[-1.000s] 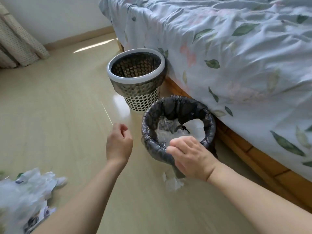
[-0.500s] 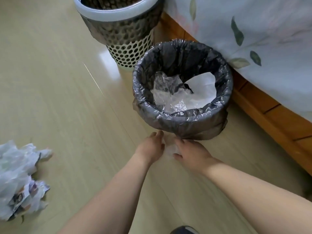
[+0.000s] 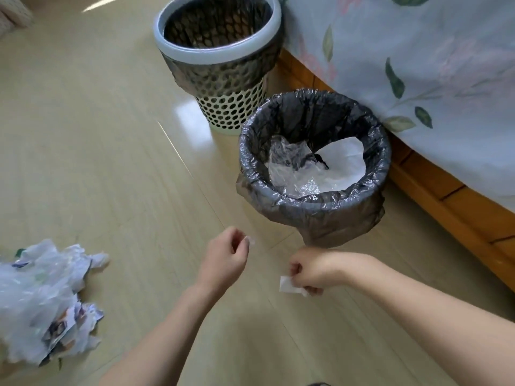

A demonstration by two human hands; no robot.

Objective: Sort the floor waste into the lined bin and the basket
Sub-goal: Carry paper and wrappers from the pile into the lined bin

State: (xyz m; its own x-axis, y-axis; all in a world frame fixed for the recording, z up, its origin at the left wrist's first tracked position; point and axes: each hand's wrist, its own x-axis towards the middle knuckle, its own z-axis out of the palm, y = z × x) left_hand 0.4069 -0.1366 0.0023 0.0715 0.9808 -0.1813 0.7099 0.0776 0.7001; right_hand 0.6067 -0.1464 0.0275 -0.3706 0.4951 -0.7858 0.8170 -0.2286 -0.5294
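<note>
The lined bin (image 3: 312, 201), wrapped in a dark plastic bag, stands by the bed and holds clear plastic film and a white sheet. Behind it stands the perforated basket (image 3: 223, 65) with a pale rim. My left hand (image 3: 225, 260) hovers in front of the bin and pinches a tiny clear scrap (image 3: 251, 240) at its fingertips. To the right, my right hand (image 3: 315, 271) is closed on a small white paper scrap (image 3: 288, 285), low over the floor. A heap of crumpled plastic and printed paper waste (image 3: 44, 305) lies at the left.
A bed with a leaf-patterned sheet (image 3: 418, 65) and a wooden frame (image 3: 459, 201) borders the right side, close behind the bin. Pale wooden floor (image 3: 97, 162) spreads left of the basket. A curtain corner (image 3: 14, 12) shows at top left.
Both hands drew back from the bin's base and moved apart, each now pinching a small scrap lifted from the floor. The camera view pulled back, showing more of the basket.
</note>
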